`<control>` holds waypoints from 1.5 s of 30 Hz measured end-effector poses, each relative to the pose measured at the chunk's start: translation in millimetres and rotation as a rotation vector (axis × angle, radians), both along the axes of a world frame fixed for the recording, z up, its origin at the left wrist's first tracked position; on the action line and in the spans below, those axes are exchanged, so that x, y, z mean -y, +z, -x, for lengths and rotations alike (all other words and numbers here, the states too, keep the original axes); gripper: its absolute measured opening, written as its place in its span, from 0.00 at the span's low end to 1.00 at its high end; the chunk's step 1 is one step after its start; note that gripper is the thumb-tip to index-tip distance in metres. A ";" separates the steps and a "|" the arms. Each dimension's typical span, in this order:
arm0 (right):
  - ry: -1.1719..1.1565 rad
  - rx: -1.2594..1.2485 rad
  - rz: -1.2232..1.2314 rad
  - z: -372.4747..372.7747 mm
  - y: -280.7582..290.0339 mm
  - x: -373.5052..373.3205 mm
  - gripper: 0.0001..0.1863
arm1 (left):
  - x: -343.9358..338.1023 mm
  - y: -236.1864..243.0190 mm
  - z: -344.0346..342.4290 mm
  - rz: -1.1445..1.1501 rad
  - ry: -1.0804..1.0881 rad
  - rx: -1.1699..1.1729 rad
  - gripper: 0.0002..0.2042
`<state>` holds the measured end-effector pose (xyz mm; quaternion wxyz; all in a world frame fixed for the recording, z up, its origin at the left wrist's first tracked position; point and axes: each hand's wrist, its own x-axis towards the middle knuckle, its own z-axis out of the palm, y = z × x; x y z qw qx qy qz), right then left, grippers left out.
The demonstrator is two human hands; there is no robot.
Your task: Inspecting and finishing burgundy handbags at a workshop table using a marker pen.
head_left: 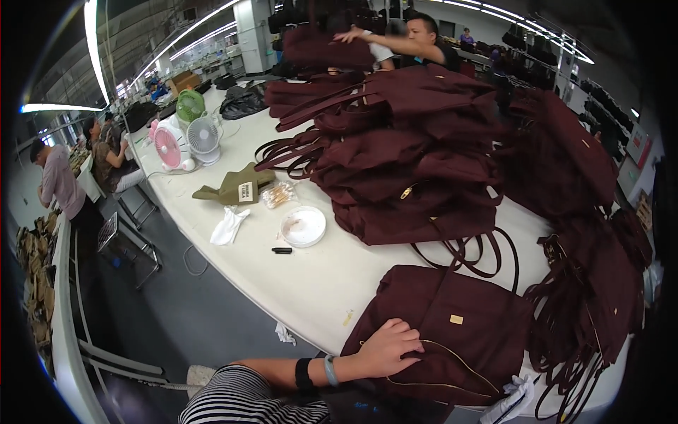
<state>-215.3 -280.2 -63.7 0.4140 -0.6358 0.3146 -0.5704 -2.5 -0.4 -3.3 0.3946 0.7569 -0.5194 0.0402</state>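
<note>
My left hand [388,351], with a dark band and a pale bracelet at the wrist, has curled fingers gripping the edge of a front pocket on a maroon bag [431,311]. The bag lies flat at the lower middle, with a small gold plate and an open, gold-zipped pocket. My right hand cannot be seen. A crumpled white cloth [515,392] sits at the bag's lower right corner.
Maroon bags are piled on the white table [261,283] at centre [402,169] and right [586,275]. Left are fans [203,138], olive fabric [226,187], swabs [277,194], a white dish [302,227] and a black marker [282,251]. Co-workers stand or sit beyond.
</note>
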 end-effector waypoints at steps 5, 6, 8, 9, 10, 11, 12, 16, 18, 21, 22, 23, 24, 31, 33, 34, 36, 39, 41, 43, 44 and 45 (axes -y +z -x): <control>0.073 -0.005 0.101 -5.7 -2.3 -9.2 0.16 | -2.0 1.5 2.6 -0.003 0.060 0.006 0.12; 0.075 -0.001 0.123 -10.6 7.6 -16.2 0.15 | -2.0 1.5 3.2 0.004 0.078 0.025 0.12; 0.089 0.031 0.132 -9.3 4.8 -14.0 0.14 | -1.5 1.1 3.1 0.000 0.055 0.033 0.12; 0.106 0.044 0.152 -7.7 3.9 -13.8 0.14 | -1.8 1.1 4.6 -0.005 0.064 0.028 0.12; 0.094 0.047 0.151 -6.7 4.0 -14.0 0.14 | -0.9 3.5 5.2 -0.003 0.065 0.016 0.11; 0.088 0.044 0.119 -6.1 4.5 -14.0 0.14 | 0.5 4.0 5.1 -0.004 0.056 0.019 0.11; 0.085 0.042 0.084 -6.1 5.0 -14.4 0.14 | 1.2 4.2 5.0 -0.004 0.060 0.017 0.11; 0.090 0.088 0.044 -8.1 7.4 -16.6 0.13 | 1.8 5.9 4.6 -0.001 0.058 0.023 0.09; 0.093 0.079 0.038 -10.4 8.4 -15.0 0.13 | 1.7 5.2 3.1 0.012 0.062 0.030 0.08; 0.099 0.075 0.029 -11.5 9.7 -15.2 0.12 | 0.1 6.0 1.3 0.009 0.066 0.061 0.09; 0.109 0.082 0.037 -11.6 10.9 -15.7 0.12 | 0.2 5.9 1.8 0.012 0.066 0.055 0.09; 0.120 0.089 0.045 -11.5 11.5 -16.2 0.12 | -0.2 5.1 3.1 0.014 0.065 0.055 0.09; 0.121 0.091 0.040 -10.7 9.7 -14.9 0.11 | -0.2 4.2 3.1 0.013 0.060 0.044 0.09; 0.238 0.067 0.197 3.5 14.1 -27.6 0.06 | -8.5 11.4 -4.2 0.004 0.045 0.036 0.09; 0.279 0.018 0.314 10.6 4.0 -25.2 0.13 | -11.8 10.1 -5.7 0.014 0.031 0.040 0.09; 0.268 -0.093 0.429 9.6 19.6 -31.4 0.15 | -14.5 9.6 -7.2 0.002 0.037 0.034 0.09; 0.231 -0.242 0.578 8.0 38.4 -39.4 0.19 | -17.4 9.2 -10.9 -0.004 0.041 0.039 0.09; 0.261 -0.332 0.635 15.8 44.4 -44.7 0.19 | -20.9 6.2 -10.9 -0.038 0.031 0.037 0.09; 0.254 -0.336 0.667 10.1 44.8 -44.2 0.19 | -19.1 8.0 -15.7 -0.018 0.011 0.032 0.09; 0.265 -0.109 0.196 2.7 32.8 -44.7 0.06 | -20.4 9.0 -15.8 -0.020 0.005 0.040 0.09; 0.284 -0.084 0.013 12.1 31.6 -48.0 0.08 | -21.5 9.1 -15.2 -0.023 -0.001 0.051 0.09; 0.282 -0.072 0.023 7.4 26.7 -43.6 0.08 | -20.7 8.3 -16.2 -0.009 -0.013 0.026 0.09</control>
